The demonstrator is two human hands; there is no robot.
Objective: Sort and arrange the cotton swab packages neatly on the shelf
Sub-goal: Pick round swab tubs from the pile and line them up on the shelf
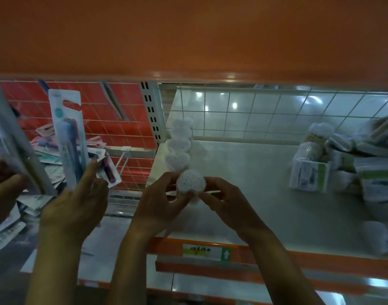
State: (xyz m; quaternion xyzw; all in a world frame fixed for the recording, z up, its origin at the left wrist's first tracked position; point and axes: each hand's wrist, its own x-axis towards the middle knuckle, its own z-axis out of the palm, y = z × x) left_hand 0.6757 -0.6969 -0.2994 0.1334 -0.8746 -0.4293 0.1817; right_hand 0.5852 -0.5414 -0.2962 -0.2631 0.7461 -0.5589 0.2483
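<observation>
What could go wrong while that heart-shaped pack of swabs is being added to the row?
The heart-shaped white cotton swab pack, pinched between the left hand and right hand, could nudge the row of heart-shaped packs standing close along the shelf's left edge and tip them. The loose heap of green-labelled swab boxes on the right looks unstable too.

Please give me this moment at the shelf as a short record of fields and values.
held item: heart-shaped swab pack, between left hand and right hand
placement: front of a row of heart-shaped packs along the shelf's left edge
unsorted: pile of swab packages at right
shelf: pale surface, wire grid back
label: price tag on front rail
neighbour: another person's hands holding toothbrush packs
</observation>
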